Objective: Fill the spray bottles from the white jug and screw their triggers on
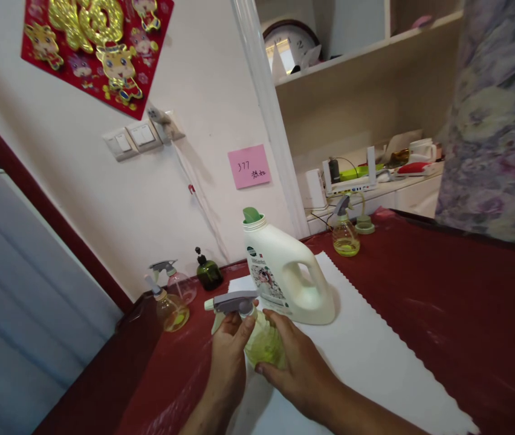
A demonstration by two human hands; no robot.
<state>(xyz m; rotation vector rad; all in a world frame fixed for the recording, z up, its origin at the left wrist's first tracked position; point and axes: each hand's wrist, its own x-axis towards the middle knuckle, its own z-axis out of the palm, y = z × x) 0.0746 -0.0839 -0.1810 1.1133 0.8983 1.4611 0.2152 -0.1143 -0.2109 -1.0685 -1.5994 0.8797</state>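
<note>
A clear spray bottle [264, 347] with yellow-green liquid is held over the white sheet [352, 356]. My left hand [230, 350] grips the bottle's grey and pale green spray head [234, 301] at its collar. Around the body of the bottle wraps my right hand [296, 365], thumb low and fingers at the upper side. Whether the spray head is fully seated on the neck is hidden by my fingers. Just behind stands a large cream detergent jug [303, 284], uncapped, with a green spout in its mouth.
To the left stand an amber-tinted spray bottle [173, 311], a pinkish spray bottle [182, 286] and a dark green pump bottle [209, 274]. Another spray bottle [346, 238] and a green cap [365, 225] sit at the back right of the red table [466, 314]. A white router [350, 183] stands behind.
</note>
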